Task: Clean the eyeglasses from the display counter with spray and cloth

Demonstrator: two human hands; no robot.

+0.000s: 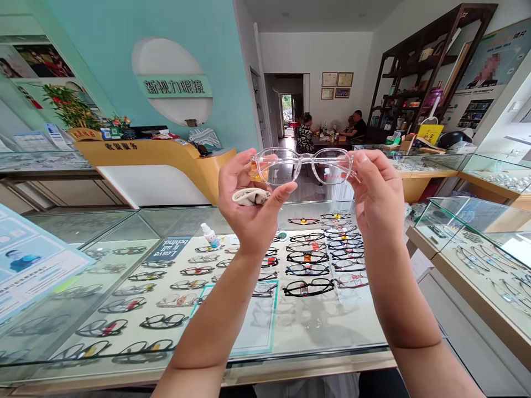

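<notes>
A pair of clear-framed glasses [305, 165] is held up at chest height above a glass display counter [315, 337]. My left hand [249, 202] pinches the frame's left end and also keeps a small beige cloth [250, 196] tucked against the palm. My right hand [375, 190] grips the frame's right end with curled fingers. Both lenses face me and the room shows through them.
Under the counter's glass lie several rows of spectacle frames [309, 260]. A small spray bottle [211, 236] stands on the glass. More glass cases [477, 243] run along the right. A yellow reception desk [166, 160] is behind, and people sit at a table [327, 135] far back.
</notes>
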